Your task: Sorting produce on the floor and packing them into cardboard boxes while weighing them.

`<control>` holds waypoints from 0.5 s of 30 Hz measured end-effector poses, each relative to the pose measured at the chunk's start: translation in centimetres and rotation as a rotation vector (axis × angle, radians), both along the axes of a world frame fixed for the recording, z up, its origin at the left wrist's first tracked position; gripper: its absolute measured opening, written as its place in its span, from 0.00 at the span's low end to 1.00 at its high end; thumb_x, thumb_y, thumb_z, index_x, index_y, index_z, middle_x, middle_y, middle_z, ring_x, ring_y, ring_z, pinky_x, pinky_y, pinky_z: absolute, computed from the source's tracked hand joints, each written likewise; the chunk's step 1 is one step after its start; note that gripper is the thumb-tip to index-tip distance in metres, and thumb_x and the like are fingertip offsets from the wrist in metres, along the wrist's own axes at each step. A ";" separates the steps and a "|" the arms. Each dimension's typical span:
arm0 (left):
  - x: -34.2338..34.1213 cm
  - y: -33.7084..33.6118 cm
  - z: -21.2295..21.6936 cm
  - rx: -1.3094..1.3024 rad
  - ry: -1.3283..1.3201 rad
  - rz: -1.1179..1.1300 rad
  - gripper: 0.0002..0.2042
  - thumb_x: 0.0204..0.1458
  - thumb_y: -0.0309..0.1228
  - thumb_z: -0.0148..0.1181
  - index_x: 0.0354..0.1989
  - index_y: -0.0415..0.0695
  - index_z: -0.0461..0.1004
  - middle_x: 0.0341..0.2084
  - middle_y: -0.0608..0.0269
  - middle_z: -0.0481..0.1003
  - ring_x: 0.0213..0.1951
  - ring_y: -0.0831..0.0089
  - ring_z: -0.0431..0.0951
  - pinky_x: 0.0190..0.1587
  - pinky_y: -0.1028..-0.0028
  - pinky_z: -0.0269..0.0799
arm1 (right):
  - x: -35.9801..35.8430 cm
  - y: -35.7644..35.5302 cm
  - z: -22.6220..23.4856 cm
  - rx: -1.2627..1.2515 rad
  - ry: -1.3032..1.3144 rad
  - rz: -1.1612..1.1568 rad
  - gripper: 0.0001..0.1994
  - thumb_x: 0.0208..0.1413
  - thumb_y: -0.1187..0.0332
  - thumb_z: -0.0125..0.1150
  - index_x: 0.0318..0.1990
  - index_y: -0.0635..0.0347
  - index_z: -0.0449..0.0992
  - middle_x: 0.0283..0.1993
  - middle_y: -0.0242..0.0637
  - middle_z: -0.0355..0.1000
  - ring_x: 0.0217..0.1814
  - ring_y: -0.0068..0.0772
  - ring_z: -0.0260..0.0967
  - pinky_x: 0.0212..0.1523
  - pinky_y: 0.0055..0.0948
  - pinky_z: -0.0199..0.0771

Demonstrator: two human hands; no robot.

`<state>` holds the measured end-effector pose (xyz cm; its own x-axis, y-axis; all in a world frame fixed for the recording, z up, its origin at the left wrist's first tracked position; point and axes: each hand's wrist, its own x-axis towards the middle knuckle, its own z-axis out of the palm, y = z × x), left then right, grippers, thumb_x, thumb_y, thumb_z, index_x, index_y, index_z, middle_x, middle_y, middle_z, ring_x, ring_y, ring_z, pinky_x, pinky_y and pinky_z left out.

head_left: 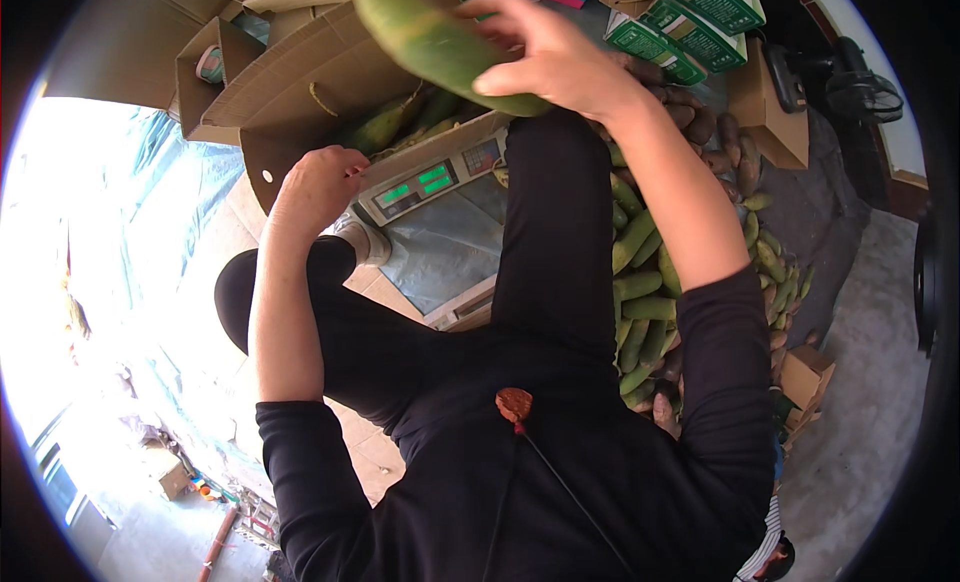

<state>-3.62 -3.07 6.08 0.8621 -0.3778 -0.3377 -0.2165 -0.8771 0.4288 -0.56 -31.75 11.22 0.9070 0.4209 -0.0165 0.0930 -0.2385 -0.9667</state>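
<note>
My right hand point(550, 57) grips a large long green vegetable point(430, 47), which looks like a green radish, raised above an open cardboard box point(290, 87). Its upper end runs out of the picture, and it is slightly blurred. The fingers of my left hand point(318, 187) curl over the left end of the box's near wall; their tips are partly hidden. Inside the box lie more green radishes point(385, 127). A digital scale point(430, 187) with lit green displays shows right under the box's near edge.
Beyond my right leg spreads a heap of green radishes point(640, 282), with reddish-brown tubers point(700, 127) farther back. Green-and-white cartons point(690, 32) stand at the far right, near a small black fan point(860, 87). Clear plastic sheeting point(175, 182) covers the left side.
</note>
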 end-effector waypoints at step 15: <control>-1.1 -1.3 -0.7 0.050 -0.015 -0.034 0.14 0.50 0.30 0.56 0.46 0.44 0.75 0.41 0.51 0.75 0.45 0.53 0.74 0.48 0.62 0.69 | -13.8 -14.8 -13.9 -0.160 0.177 -0.761 0.14 0.54 0.76 0.57 0.49 0.64 0.73 0.43 0.35 0.74 0.45 0.22 0.70 0.45 0.23 0.69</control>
